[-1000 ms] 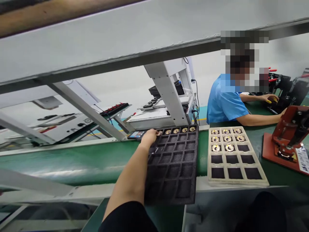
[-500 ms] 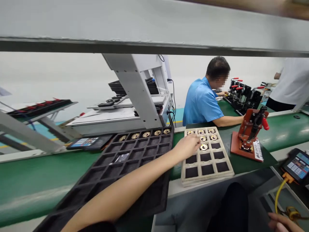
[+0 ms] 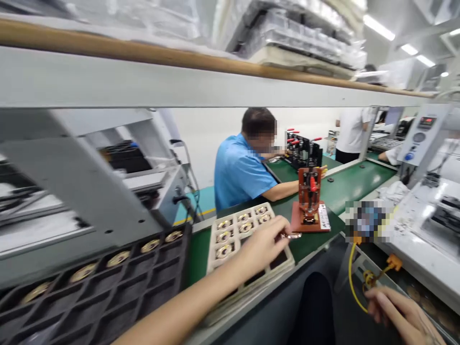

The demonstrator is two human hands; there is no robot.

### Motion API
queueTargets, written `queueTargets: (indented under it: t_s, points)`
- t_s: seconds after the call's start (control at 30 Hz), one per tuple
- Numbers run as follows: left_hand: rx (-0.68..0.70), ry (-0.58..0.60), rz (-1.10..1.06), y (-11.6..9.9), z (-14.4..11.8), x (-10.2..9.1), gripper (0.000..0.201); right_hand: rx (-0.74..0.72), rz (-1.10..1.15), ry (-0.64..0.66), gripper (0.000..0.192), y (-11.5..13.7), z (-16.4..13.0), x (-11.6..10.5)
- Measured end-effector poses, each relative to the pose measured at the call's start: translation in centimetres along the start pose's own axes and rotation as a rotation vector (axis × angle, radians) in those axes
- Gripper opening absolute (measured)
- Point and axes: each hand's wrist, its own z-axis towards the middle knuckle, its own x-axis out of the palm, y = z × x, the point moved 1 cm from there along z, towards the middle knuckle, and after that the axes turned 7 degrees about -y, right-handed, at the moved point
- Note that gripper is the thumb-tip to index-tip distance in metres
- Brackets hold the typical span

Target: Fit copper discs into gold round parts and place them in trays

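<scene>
A part (image 3: 295, 235) is pinched by the left hand (image 3: 269, 239) near the tray (image 3: 212, 264); steadiness seems needed; the right hand's (image 3: 404, 312) grip is unclear.

A person in a blue shirt (image 3: 239, 170) is close to black toggle clamps (image 3: 304, 151) with red handles. Someone in a white shirt (image 3: 350, 132) stands farther back. Bright ceiling lights (image 3: 379, 27) shine up high.

On our green table (image 3: 198, 258), we see a black compartment tray (image 3: 124, 282) toward eight o'clock, a cream tray (image 3: 215, 264) at six, a red-brown clamp fixture (image 3: 304, 194) between three and four.
</scene>
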Motion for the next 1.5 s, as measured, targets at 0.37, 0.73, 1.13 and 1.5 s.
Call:
queueTargets:
  t_s: [0.37,0.73,1.13,1.5]
  points:
    - [0.913,-0.153,-0.219,-14.7,5.5,7.5,0.019,-0.362,0.124,-0.169,0.03,9.6,2.2,-4.0]
    - [0.896,0.137,-0.599,-24.1,11.9,16.2,0.045,-0.12,-0.119,-0.673,0.03,4.3,-4.9,-15.5]
    - [0.868,0.655,-0.222,-45.7,26.9,32.1,0.025,-0.033,-0.382,-1.055,0.035,2.3,-15.6,-27.0]
    - [0.777,0.799,-0.221,-47.7,28.2,32.8,0.028,-0.034,-0.331,-1.024,0.043,0.4,-11.2,-32.8]
